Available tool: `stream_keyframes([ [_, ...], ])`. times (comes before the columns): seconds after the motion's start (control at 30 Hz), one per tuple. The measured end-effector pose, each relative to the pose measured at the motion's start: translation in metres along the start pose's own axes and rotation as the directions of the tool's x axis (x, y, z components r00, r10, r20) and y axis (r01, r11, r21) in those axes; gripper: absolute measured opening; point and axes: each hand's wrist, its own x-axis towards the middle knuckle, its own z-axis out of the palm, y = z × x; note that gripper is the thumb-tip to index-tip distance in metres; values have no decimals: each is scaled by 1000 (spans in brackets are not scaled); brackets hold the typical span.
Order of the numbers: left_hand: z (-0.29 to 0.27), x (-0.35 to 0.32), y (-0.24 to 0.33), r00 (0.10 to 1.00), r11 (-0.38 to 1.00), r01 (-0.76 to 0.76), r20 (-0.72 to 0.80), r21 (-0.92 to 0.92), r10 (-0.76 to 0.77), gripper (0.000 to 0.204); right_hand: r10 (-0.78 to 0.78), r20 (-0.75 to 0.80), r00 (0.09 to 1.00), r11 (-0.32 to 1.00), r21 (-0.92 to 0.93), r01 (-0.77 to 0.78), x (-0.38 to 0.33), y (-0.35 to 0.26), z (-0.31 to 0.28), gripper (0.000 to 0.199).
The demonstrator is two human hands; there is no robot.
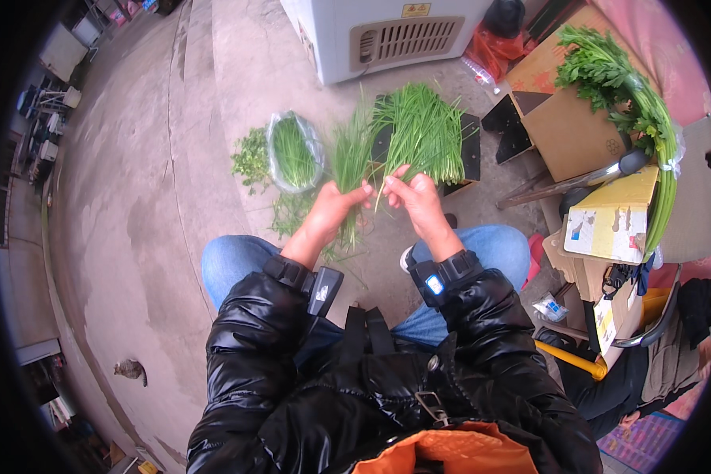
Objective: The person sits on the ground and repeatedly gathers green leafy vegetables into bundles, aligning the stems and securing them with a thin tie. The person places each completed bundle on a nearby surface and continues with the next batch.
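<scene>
My left hand (pixel 331 207) grips a bunch of thin green chives (pixel 351 162) by the lower stems, the blades fanning upward. My right hand (pixel 415 197) pinches a few strands of that bunch between thumb and fingers, close beside the left hand. Just beyond the hands a larger pile of chives (pixel 423 130) lies on a dark crate (pixel 471 154). Both forearms are in shiny black jacket sleeves with wrist bands, over my blue-jeaned knees.
A clear plastic bag of chives (pixel 294 152) and leafy scraps (pixel 252 160) lie on the concrete ground at left. A white appliance (pixel 387 31) stands ahead. Cardboard boxes (pixel 565 118) with long-stemmed leafy greens (pixel 636 103) are stacked at right. Another person's dark clothing (pixel 679 347) shows lower right.
</scene>
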Motion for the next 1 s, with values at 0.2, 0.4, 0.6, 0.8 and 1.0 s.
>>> stream_keyframes([
  [0.2, -1, 3, 0, 1000, 999, 5, 6, 52, -5, 23, -21, -19, 1000, 1000, -2, 21, 1, 1, -3, 13],
  [0.4, 3, -3, 3, 997, 996, -68, 27, 49, 67, 18, 78, 234, 969, 966, -257, -15, -1, 2, 0, 13],
  [0.6, 3, -1, 5, 994, 997, -64, -82, 49, 68, 11, 56, 150, 987, 968, -249, -17, -2, -1, 1, 10],
  [0.8, 1, -1, 6, 988, 999, -29, -154, 24, 32, 12, 58, 141, 988, 962, -272, -18, -2, -2, 1, 9],
  [1.0, -4, 3, 3, 962, 993, -111, -246, 46, 119, 12, 65, 174, 983, 953, -304, -9, -2, -1, -1, 10],
])
